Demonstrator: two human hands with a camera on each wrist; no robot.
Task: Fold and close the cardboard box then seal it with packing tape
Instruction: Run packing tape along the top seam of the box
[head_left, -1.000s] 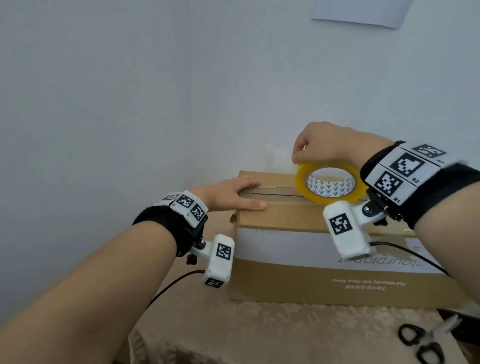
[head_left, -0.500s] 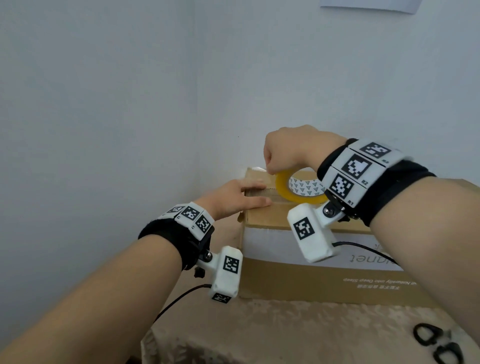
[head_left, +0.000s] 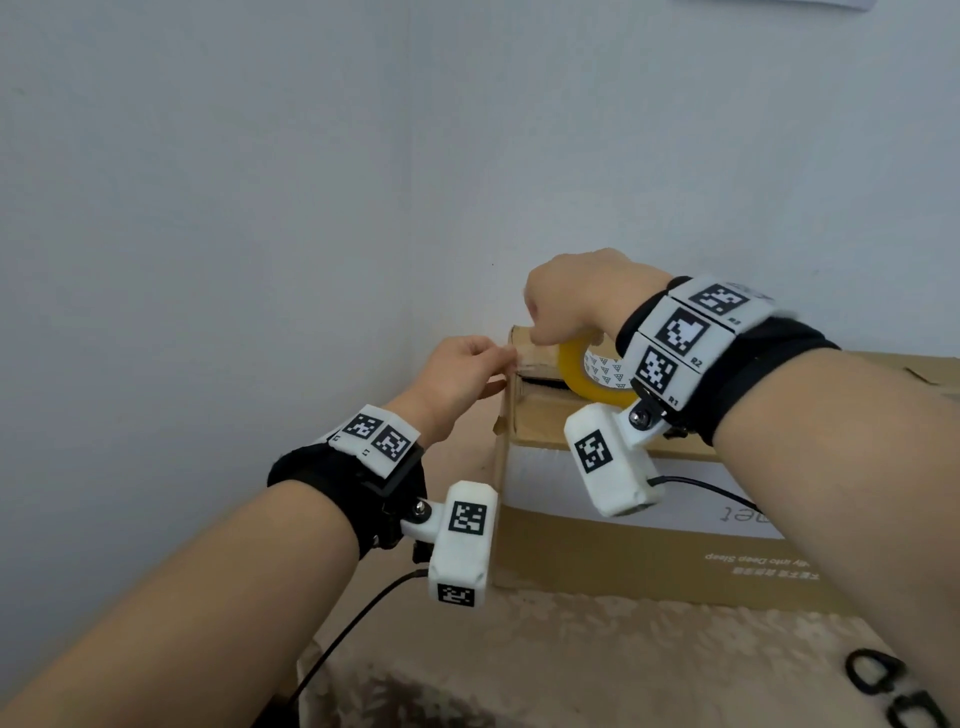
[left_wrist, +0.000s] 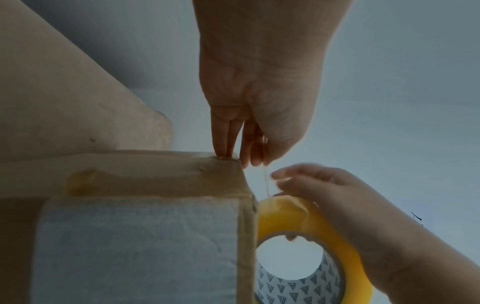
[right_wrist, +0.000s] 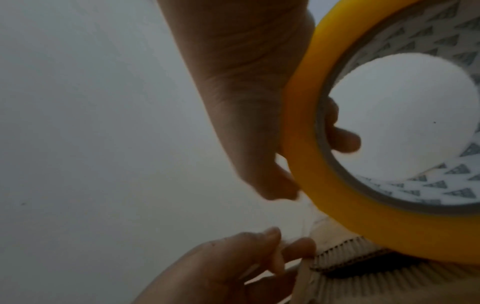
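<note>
We see matt brown corrugated cardboard on the box (head_left: 649, 551), with a smooth white paper label (head_left: 545, 478). The tape roll (left_wrist: 311, 222) shines glossy yellow plastic; the tablecloth (head_left: 571, 665) looks woven.

Both forearms reach forward, each wrist wearing a black band. The left hand (head_left: 457, 371) extends straight fingers, thumb and forefinger pinched together. The right hand (head_left: 576, 299) curls downward, its fingers gripping.

The cardboard box (head_left: 649, 551) carries upside-down print on its front: "Deep Sleep" on the brown part, and the letters "et" on the white band. The right wristband (head_left: 691, 338) has tags marked "R1", "R2".
</note>
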